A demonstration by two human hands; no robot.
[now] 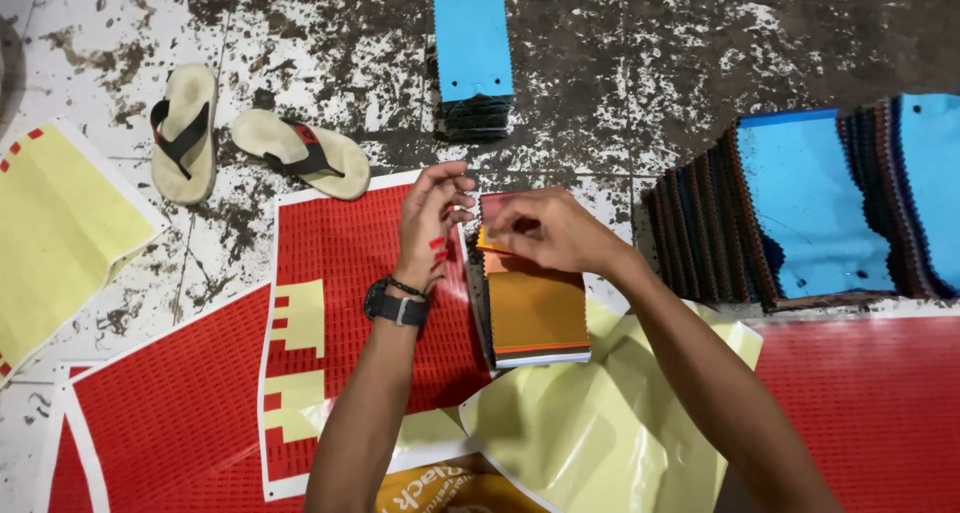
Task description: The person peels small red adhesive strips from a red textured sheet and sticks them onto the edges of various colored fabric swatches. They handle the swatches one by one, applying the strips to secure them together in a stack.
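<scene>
**Sticker work on a stained floor**

Floor (700,63) was dirty, sheets spread over it; left hand (432,213) half-open, small red stickers on its fingertips; right hand (550,228) pinched at the top edge of the orange swatch stack (535,308); risk: stickers folding onto themselves, grit killing adhesion; sandals (250,138) lay well apart.

both hands (432,213) (545,231) close together, fingers curled
</scene>
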